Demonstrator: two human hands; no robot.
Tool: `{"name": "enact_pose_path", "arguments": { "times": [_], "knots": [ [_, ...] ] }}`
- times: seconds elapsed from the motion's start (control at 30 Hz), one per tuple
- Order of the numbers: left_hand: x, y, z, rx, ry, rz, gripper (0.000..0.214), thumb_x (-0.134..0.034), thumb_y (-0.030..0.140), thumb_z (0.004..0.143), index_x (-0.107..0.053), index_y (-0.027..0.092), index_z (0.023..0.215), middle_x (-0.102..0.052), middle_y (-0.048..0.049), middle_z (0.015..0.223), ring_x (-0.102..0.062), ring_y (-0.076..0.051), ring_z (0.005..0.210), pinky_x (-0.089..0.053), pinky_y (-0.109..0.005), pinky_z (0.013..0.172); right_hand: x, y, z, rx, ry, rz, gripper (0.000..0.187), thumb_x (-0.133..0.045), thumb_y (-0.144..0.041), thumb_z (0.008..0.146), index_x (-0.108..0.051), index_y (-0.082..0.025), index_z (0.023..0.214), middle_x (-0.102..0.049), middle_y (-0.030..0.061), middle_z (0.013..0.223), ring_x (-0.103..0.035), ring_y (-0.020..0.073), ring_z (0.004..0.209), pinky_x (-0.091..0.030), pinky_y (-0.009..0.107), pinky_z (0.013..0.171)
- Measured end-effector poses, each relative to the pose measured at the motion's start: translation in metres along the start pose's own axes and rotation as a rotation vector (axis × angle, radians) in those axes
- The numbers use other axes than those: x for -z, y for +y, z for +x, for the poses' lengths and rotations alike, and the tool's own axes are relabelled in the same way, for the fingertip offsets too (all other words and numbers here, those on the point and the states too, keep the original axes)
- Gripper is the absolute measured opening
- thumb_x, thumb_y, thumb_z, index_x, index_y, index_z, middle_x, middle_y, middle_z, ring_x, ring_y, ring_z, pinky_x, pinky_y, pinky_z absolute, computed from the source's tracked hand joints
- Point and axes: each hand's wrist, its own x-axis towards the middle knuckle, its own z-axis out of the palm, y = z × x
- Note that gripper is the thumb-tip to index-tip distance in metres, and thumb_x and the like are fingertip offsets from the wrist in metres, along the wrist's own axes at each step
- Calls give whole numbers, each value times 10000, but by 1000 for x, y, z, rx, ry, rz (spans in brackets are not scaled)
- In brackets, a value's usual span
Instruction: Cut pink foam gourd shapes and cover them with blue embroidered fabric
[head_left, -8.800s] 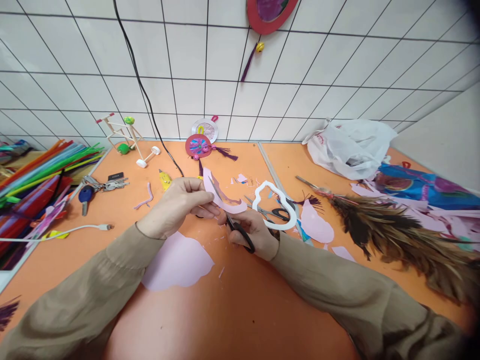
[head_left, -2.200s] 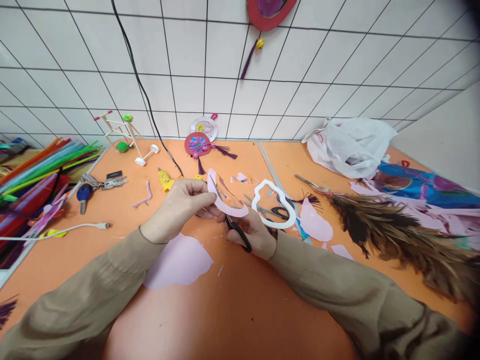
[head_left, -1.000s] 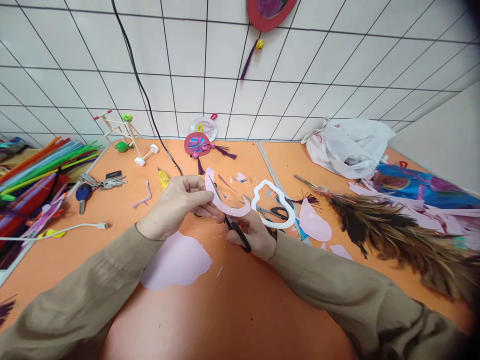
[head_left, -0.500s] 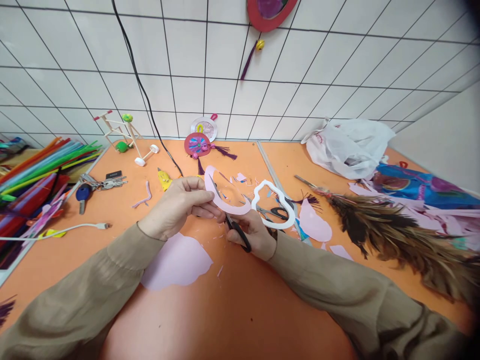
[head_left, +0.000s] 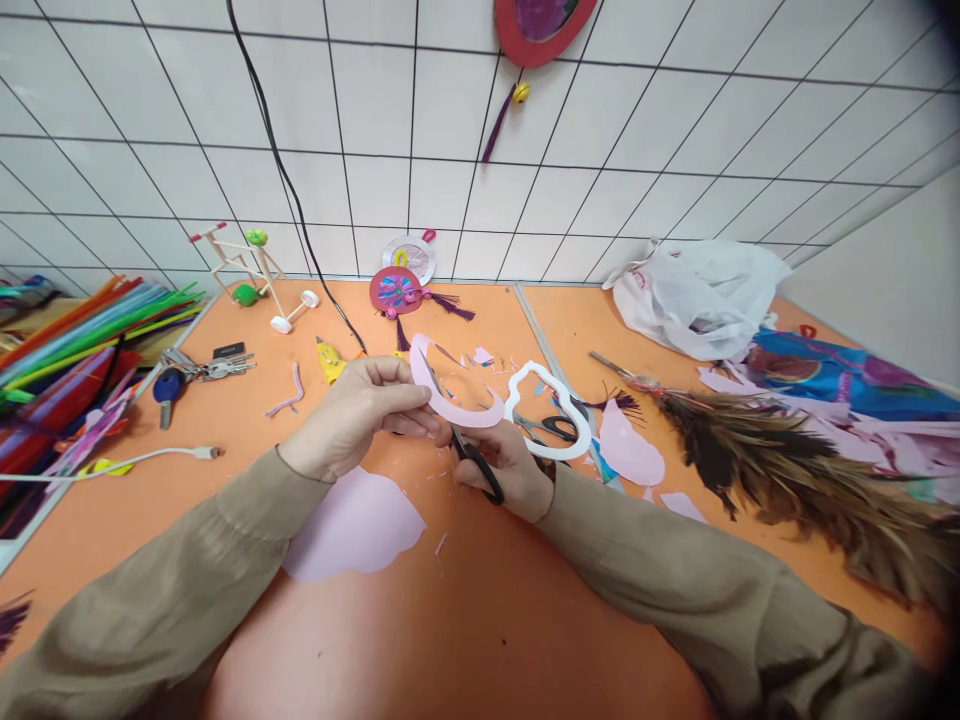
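Observation:
Between thumb and fingers, my left hand [head_left: 367, 405] pinches a curved pink paper strip [head_left: 459, 412], raised above the table. My right hand [head_left: 514, 470] is closed round the black handles of a pair of scissors [head_left: 480, 470], just under the strip's right part. Most of the blades are hidden behind the strip and my fingers. A larger pink paper piece [head_left: 356, 525] lies flat below my left wrist. Right of the strip rests a white wavy paper frame [head_left: 577, 435], partly over another pair of scissors [head_left: 559, 427].
Pink scraps [head_left: 630, 445] and a brown feather duster [head_left: 750, 450] lie to the right, with a white plastic bag [head_left: 697, 295] behind. On the left are keys [head_left: 217, 365], a white cable [head_left: 172, 452], coloured pipe cleaners [head_left: 112, 320] and a small stick tricycle [head_left: 255, 280]. A yellow glue gun [head_left: 328, 360] lies behind my left hand.
Almost nothing differs. Both hands, the pink strip and the scissors keep nearly the same pose; the whole view has shifted very slightly.

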Motion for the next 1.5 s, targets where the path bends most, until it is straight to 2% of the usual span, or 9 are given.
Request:
{"name": "enact_pose_path", "arguments": {
  "times": [0.17,0.5,0.97,1.23,1.5],
  "knots": [
    [1,0,1,-35,27,84,190,-807,277,638,-670,148,667,-718,-51,612,-690,-148,590,-515,-222,554,0,0,-1,15,-67,68,517,-742,-625,770,-592,-161,941,-571,-23,635,-532,112,512,-412,243,498],
    [-3,-1,0,-109,44,212,141,-728,250,659,-618,171,618,-700,-35,593,-683,-159,589,-499,-248,560,-1,0,-1,-50,-61,108,512,-787,-588,741,-599,-156,944,-564,-16,672,-536,104,543,-441,238,511],
    [-4,0,-2,-101,47,177,120,-717,229,661,-619,173,621,-698,-30,601,-672,-154,573,-515,-258,575,-2,-2,0,-36,-8,55,469,-771,-568,755,-611,-159,921,-536,-37,627,-475,93,483,-450,245,475],
    [-5,0,-2,-101,50,178,131,-717,233,663,-615,172,610,-692,-27,593,-655,-139,566,-506,-248,568,0,-2,-1,3,-48,66,510,-784,-597,748,-607,-154,926,-558,-15,656,-516,105,537,-413,237,509],
    [-4,-1,-1,-105,51,186,123,-707,224,667,-605,175,619,-694,-20,592,-658,-131,574,-493,-235,567,-2,-4,0,-25,-33,48,499,-781,-601,747,-607,-159,901,-547,-14,660,-512,110,538,-407,247,503]
  ]
}}
